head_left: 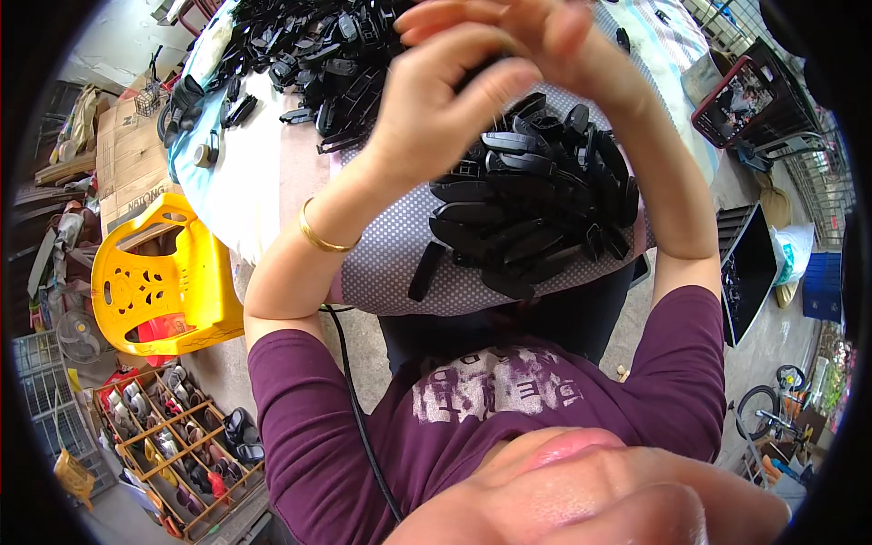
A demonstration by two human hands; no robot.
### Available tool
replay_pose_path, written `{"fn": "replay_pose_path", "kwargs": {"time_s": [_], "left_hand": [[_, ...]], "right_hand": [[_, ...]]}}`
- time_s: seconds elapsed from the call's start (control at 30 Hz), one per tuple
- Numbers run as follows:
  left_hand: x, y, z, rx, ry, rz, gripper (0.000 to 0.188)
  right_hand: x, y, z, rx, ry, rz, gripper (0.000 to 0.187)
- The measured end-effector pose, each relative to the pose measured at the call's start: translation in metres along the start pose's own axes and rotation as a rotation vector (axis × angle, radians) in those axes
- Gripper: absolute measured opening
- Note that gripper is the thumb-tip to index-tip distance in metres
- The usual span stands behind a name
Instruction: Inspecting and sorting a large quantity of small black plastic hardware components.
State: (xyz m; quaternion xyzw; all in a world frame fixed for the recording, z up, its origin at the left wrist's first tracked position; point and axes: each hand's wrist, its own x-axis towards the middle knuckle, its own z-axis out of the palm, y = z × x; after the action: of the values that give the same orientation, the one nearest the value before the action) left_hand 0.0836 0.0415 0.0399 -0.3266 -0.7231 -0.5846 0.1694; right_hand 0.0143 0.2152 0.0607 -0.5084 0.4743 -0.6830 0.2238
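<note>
Closest to the lens is the person's own head, with the purple shirt just beyond it. At far left, a yellow chair stands beside the left edge of the worktop, limiting elbow swing there. Toward the far left corner lies a large heap of loose black parts, jumbled together. Next comes the left hand, raised, its thumb held away from curled fingers. Right of it, near the front edge, a smaller pile of black parts rests on dotted cloth; some cloth shows between pile and left forearm, giving room to move. Above the pile is the right hand, blurred and overlapping the left, so I cannot tell whether either grips a part. Both groups hold many parts, so plenty probably remains, though which is finished isn't clear. Beyond the right edge stand a phone and a black crate, narrowing that side.
</note>
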Motion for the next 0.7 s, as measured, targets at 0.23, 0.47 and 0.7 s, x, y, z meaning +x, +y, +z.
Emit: {"fn": "replay_pose_path", "kwargs": {"time_s": [0.23, 0.47, 0.7], "left_hand": [[-0.017, 0.006, 0.031, 0.418, -0.449, 0.38, 0.039], [0.021, -0.004, -0.064, 0.653, -0.359, 0.109, 0.024], [0.008, -0.047, -0.06, 1.243, -0.4, -0.153, 0.032]], "right_hand": [[-0.079, 0.059, -0.223, -1.493, 0.711, 0.191, 0.037], [-0.058, 0.062, -0.182, -1.743, 0.421, 0.383, 0.045], [-0.064, 0.067, -0.198, -1.865, 0.306, 0.354, 0.019]]}}
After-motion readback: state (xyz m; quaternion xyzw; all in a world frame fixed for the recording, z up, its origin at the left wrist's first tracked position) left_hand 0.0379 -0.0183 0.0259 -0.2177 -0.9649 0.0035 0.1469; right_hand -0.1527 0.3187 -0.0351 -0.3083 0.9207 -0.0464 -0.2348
